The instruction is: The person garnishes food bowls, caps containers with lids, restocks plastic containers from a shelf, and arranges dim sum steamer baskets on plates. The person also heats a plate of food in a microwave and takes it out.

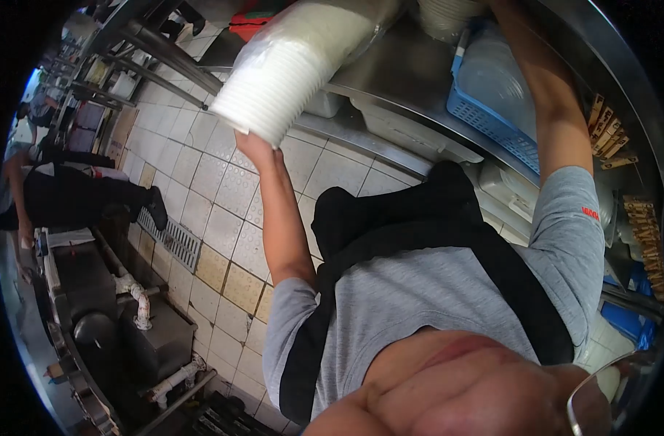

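My left hand [256,151] is closed at the lower end of a long stack of white round containers [270,94], partly wrapped in a clear plastic sleeve [324,29]. The stack tilts up toward the top of the view. My right arm reaches to the top edge, and its hand is out of sight. Near that wrist, another stack of pale round containers [448,16] stands on the metal shelf [412,69]. A blue basket [492,125] beside my right forearm holds clear plastic pieces [495,76].
White bins [412,131] sit on a lower shelf. Wooden clips [612,134] hang at the right. At the left are a person in dark clothes [77,192], metal sinks [154,338] with pipes, and a floor drain grate [170,240] in the tiled floor [223,218].
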`<action>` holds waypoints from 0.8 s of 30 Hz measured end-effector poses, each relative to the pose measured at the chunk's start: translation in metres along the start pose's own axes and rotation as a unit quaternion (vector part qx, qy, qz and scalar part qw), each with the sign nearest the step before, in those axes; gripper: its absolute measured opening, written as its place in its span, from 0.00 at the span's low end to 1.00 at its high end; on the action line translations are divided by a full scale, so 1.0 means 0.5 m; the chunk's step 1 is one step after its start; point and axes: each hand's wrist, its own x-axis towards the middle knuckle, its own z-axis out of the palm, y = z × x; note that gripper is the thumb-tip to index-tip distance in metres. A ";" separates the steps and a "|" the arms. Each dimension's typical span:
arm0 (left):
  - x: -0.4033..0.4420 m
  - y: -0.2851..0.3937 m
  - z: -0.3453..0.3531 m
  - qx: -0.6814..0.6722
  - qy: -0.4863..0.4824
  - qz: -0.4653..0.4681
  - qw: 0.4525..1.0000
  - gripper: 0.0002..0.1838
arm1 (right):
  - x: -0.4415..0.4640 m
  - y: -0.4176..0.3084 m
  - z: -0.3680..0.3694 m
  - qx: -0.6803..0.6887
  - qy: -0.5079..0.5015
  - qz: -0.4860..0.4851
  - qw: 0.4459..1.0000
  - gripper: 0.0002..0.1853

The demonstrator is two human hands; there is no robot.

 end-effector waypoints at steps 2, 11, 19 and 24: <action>0.014 -0.020 0.054 0.042 -0.011 0.035 0.998 0.17 | -0.014 0.021 -0.014 -0.012 -0.022 0.005 1.000 0.16; 0.131 -0.209 0.248 0.220 -0.044 0.034 0.974 0.20 | 0.002 -0.047 0.054 -0.049 -0.225 -0.052 0.972 0.16; -0.025 -0.114 0.231 0.297 -0.064 0.348 0.887 0.20 | 0.001 -0.140 0.169 -0.180 -0.420 -0.124 0.881 0.16; -0.157 -0.136 0.230 0.293 -0.307 0.363 0.830 0.17 | -0.028 -0.239 0.051 -0.116 -0.440 -0.158 0.876 0.15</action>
